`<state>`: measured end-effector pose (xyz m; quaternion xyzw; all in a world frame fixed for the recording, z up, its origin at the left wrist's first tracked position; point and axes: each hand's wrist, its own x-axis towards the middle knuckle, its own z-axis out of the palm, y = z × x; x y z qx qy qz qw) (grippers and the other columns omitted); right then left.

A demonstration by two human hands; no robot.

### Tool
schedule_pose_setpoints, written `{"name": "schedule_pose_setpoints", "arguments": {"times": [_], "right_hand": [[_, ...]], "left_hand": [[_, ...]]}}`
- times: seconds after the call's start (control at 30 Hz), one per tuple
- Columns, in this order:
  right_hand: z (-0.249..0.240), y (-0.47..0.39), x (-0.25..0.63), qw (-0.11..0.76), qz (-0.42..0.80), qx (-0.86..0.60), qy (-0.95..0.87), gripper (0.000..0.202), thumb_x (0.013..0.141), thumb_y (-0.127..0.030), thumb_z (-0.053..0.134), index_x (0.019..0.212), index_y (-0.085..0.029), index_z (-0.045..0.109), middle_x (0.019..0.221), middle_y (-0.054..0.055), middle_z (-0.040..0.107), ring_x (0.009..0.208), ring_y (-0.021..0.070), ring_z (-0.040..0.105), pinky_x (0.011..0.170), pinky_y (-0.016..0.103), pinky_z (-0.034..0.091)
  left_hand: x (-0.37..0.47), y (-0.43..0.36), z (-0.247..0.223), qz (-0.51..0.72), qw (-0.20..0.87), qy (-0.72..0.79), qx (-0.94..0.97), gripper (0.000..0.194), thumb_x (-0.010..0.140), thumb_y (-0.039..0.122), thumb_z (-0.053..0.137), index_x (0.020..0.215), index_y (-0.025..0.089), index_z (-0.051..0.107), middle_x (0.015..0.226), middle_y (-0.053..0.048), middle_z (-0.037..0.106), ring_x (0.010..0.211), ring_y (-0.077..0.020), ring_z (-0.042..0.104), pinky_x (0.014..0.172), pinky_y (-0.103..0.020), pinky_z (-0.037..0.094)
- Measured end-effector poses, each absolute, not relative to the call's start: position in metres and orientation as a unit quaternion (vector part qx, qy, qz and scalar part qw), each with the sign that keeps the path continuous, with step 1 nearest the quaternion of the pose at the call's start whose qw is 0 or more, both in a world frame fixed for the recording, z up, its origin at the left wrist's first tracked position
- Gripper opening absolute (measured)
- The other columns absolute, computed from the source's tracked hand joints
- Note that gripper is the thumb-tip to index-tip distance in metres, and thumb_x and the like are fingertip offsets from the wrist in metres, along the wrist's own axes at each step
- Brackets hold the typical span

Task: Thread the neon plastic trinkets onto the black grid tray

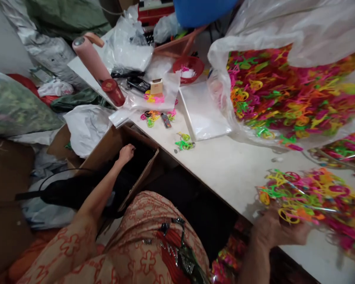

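My left hand (126, 154) is over the open cardboard box (149, 165) at the table's left side, its fingers curled together. Whatever is between its fingertips, if anything, is too small to make out. On the right, my right hand (279, 228) is at the near edge of a loose pile of small colourful plastic pieces (310, 189) on the white table (225, 173). That hand is blurred and its fingers are partly hidden by the pieces, so its grip is unclear. A few green and yellow pieces (185, 142) lie farther left on the table.
A big clear plastic bag (221, 83) full of similar pieces stands at the back right. Beside it lie a stack of clear plastic sleeves (204, 112), a lighter (166, 120), a keypad phone (138, 84) and a red basket (199, 65). A pink flask (91, 59) stands at the table's left edge.
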<state>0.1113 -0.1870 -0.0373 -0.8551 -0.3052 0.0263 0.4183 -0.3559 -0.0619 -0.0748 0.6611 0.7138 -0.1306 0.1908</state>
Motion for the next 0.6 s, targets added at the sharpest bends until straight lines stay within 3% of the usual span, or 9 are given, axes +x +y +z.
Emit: {"name": "schedule_pose_setpoints", "arguments": {"times": [0.1, 0.2, 0.3, 0.43, 0.53, 0.6], "right_hand": [[-0.034, -0.183, 0.105, 0.441, -0.057, -0.860, -0.251, 0.027, 0.068, -0.050, 0.058, 0.076, -0.025, 0.052, 0.077, 0.008, 0.058, 0.076, 0.0304, 0.059, 0.071, 0.047, 0.049], [-0.032, -0.179, 0.103, 0.421, -0.067, -0.869, -0.253, 0.026, 0.066, -0.051, 0.060, 0.070, -0.026, 0.053, 0.073, 0.010, 0.058, 0.073, 0.0299, 0.058, 0.069, 0.047, 0.047], [-0.033, -0.178, 0.106, 0.394, -0.074, -0.884, -0.241, 0.023, 0.065, -0.047, 0.061, 0.067, -0.026, 0.054, 0.071, 0.012, 0.056, 0.073, 0.0308, 0.055, 0.068, 0.047, 0.042], [-0.033, -0.181, 0.109, 0.390, -0.046, -0.882, -0.258, 0.020, 0.064, -0.043, 0.058, 0.064, -0.026, 0.047, 0.066, 0.009, 0.050, 0.073, 0.0305, 0.053, 0.067, 0.046, 0.038], [-0.031, -0.183, 0.108, 0.411, -0.042, -0.868, -0.277, 0.022, 0.063, -0.042, 0.058, 0.063, -0.027, 0.041, 0.062, 0.004, 0.047, 0.067, 0.0268, 0.051, 0.065, 0.043, 0.040], [-0.030, -0.184, 0.108, 0.430, -0.046, -0.854, -0.288, 0.024, 0.063, -0.042, 0.059, 0.062, -0.027, 0.039, 0.061, 0.002, 0.046, 0.064, 0.0243, 0.049, 0.064, 0.041, 0.041]], "left_hand": [[-0.362, -0.082, -0.076, -0.203, 0.265, 0.657, 0.676, 0.030, 0.067, 0.017, 0.064, 0.095, 0.025, 0.072, 0.104, -0.006, 0.071, 0.099, -0.0236, 0.064, 0.086, -0.032, 0.048], [-0.368, -0.122, -0.074, -0.245, 0.299, 0.625, 0.678, 0.042, 0.054, 0.017, 0.075, 0.095, 0.027, 0.072, 0.107, -0.007, 0.071, 0.102, -0.0283, 0.063, 0.090, -0.042, 0.046], [-0.370, -0.149, -0.066, -0.240, 0.296, 0.619, 0.687, 0.042, 0.058, 0.013, 0.072, 0.098, 0.026, 0.071, 0.113, -0.011, 0.068, 0.109, -0.0295, 0.061, 0.094, -0.044, 0.044], [-0.380, -0.137, -0.046, -0.190, 0.287, 0.628, 0.698, 0.033, 0.061, 0.012, 0.070, 0.091, 0.025, 0.071, 0.104, -0.006, 0.071, 0.103, -0.0249, 0.063, 0.086, -0.032, 0.047], [-0.392, -0.112, -0.021, -0.141, 0.272, 0.651, 0.695, 0.027, 0.063, 0.019, 0.072, 0.089, 0.025, 0.071, 0.090, -0.002, 0.073, 0.089, -0.0219, 0.066, 0.076, -0.027, 0.047], [-0.396, -0.099, -0.001, -0.096, 0.237, 0.673, 0.694, 0.025, 0.072, 0.027, 0.067, 0.096, 0.023, 0.069, 0.093, -0.003, 0.073, 0.088, -0.0215, 0.065, 0.076, -0.028, 0.047]]}}
